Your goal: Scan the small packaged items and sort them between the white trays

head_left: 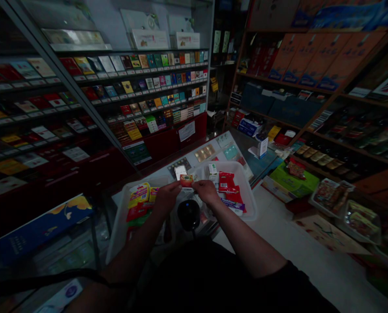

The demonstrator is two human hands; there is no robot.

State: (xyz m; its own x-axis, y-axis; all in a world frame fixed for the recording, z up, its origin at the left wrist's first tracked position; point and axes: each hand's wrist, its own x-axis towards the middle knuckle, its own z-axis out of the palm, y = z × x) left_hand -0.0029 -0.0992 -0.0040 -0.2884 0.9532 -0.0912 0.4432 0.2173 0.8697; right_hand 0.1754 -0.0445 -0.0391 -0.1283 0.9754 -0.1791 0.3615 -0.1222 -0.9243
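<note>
My left hand [167, 196] and my right hand [207, 191] pinch a small red-and-yellow box [186, 178] between them, one at each end. Just below the box, nearer my body, stands a black scanner [188, 214] with a small blue light on top. To the right is a white plastic tub [251, 200] with red packets [226, 182] and a purple-and-white packet [235, 205]. A second white tub [118, 217], partly behind my left forearm, holds yellow packs [138, 195] and red and green packets.
The tubs rest on a glass display counter [197, 158]. Behind it rise shelves [142, 69] of small boxes. A blue box [44, 228] lies left. At right are a green carton [288, 180], clear trays of packets [362, 221] and shelves with bottles [360, 126].
</note>
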